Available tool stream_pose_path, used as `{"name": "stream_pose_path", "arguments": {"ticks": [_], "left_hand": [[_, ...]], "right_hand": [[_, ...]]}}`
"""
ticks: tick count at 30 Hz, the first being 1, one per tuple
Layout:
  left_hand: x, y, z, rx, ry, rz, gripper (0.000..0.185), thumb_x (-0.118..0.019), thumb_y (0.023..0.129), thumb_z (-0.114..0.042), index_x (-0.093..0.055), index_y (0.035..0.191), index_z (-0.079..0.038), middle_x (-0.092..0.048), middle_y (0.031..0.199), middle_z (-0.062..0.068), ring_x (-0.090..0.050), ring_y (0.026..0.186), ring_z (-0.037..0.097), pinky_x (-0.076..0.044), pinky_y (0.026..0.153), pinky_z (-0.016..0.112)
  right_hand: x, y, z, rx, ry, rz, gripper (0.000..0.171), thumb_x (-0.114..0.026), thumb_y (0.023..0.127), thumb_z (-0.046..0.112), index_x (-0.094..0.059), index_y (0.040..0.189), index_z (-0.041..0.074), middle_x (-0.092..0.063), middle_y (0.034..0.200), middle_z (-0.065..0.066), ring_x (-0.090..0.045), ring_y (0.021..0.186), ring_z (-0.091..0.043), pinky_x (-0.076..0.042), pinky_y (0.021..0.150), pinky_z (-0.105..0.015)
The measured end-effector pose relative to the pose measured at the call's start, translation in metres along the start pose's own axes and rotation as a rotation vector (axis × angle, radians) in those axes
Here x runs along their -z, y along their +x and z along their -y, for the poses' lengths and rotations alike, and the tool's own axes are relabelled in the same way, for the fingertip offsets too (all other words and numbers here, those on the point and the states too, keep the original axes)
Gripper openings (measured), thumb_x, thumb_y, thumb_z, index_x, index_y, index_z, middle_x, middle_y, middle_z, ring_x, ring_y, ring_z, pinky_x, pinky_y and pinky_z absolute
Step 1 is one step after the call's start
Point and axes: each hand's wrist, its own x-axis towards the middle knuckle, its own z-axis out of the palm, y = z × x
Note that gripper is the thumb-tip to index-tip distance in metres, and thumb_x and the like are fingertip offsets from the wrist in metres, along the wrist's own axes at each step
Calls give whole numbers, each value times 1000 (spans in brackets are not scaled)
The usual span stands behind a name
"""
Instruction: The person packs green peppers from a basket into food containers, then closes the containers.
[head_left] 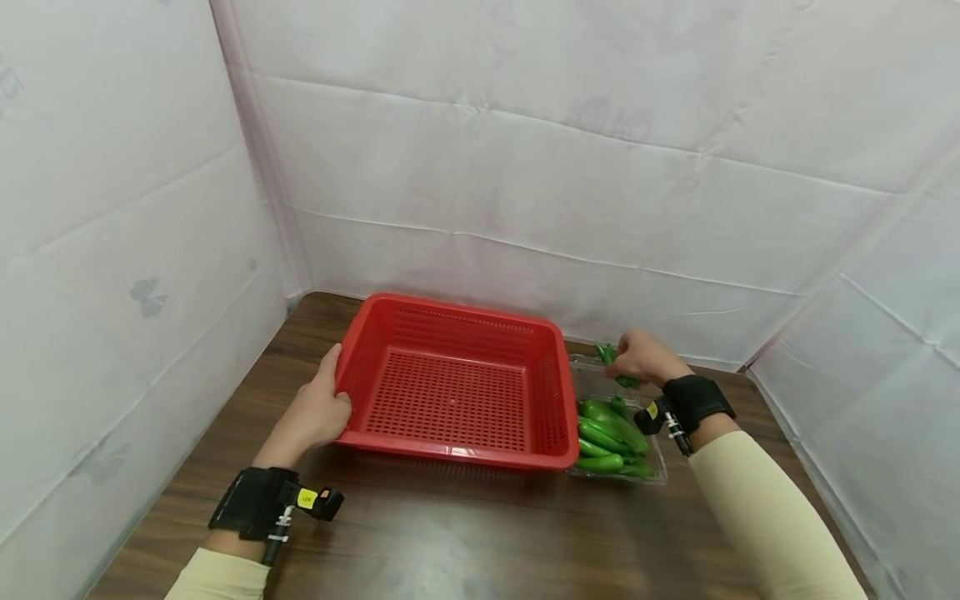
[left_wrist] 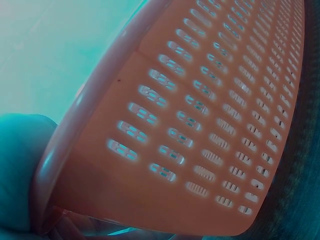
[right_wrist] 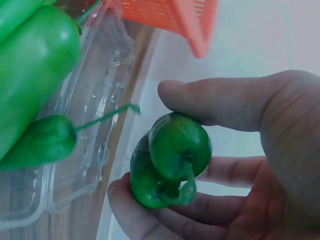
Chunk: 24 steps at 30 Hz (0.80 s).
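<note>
A red plastic basket (head_left: 450, 400) with slotted sides stands at the middle of the table. My left hand (head_left: 318, 408) grips its left rim, the thumb over the edge; in the left wrist view the basket wall (left_wrist: 125, 175) fills most of the picture. Two green peppers (right_wrist: 180, 145) are held between the thumb and fingers of my right hand (head_left: 645, 360), stems toward the wrist camera. That hand is above the far end of a clear plastic box (head_left: 662, 471), whose near part holds several green peppers (head_left: 611, 429). The basket's right rim partly overlaps the box.
The brown wooden table (head_left: 450, 542) stretches in front of the basket. White sheet walls (head_left: 480, 167) stand behind it and along both sides, with the back one close behind the basket and box.
</note>
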Motion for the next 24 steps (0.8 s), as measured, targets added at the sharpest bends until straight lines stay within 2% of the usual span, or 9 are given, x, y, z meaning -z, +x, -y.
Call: {"name": "stream_pose_path", "arguments": {"ticks": [4,6,7,11,12,19,21,24], "left_hand": [[0,0,0,-4,-3,-3,79,-38,102,-4,9,166,-3,-48,143,39,-64,102,35,-55,76,39],[0,0,0,7,-5,1,79,-38,103,-4,10,166,-4,-48,143,39,-64,103,35,-55,76,39],[0,0,0,10,-5,1,79,-38,103,-4,10,166,-4,-48,143,39,-65,103,35,-55,76,39],[1,0,0,15,0,5,79,-38,103,-5,10,166,-5,-48,144,39,-64,104,36,-55,77,39],[1,0,0,9,4,2,79,-38,103,-4,10,166,-4,-48,144,39,-64,104,36,-55,77,39],[2,-1,1,-12,19,-7,80,-39,103,-3,10,166,-2,-48,143,40,-65,104,38,-56,76,41],[1,-1,1,-16,24,-8,80,-39,102,-3,10,165,-2,-48,143,41,-65,105,38,-56,77,43],[0,0,1,-22,31,-8,79,-39,102,-3,10,165,-1,-47,143,41,-64,106,39,-56,79,44]], "right_hand": [[2,-19,-10,-28,31,-39,30,-77,91,24,-54,82,7,-49,70,-3,-43,60,-17,-38,58,-31],[1,-28,-17,-35,42,-59,31,-77,92,25,-54,86,5,-48,73,-4,-43,63,-18,-38,59,-33],[1,-33,-20,-39,41,-70,31,-77,92,27,-58,91,2,-53,79,-9,-47,67,-20,-41,61,-33],[-7,-56,-34,-70,37,-109,44,-77,93,33,-65,109,-6,-65,102,-26,-60,82,-29,-51,69,-39],[-10,-63,-36,-84,33,-112,53,-77,92,35,-63,122,-8,-63,119,-31,-63,93,-34,-53,74,-42],[-45,-88,-46,-114,86,-111,49,-79,91,31,-59,118,-5,-61,115,-27,-56,84,-27,-46,72,-38],[-52,-91,-47,-115,73,-122,55,-79,91,33,-60,126,-6,-62,126,-31,-63,91,-31,-52,75,-41],[-59,-94,-47,-136,64,-123,60,-79,90,36,-60,127,-7,-65,124,-32,-67,96,-36,-56,77,-48]]}}
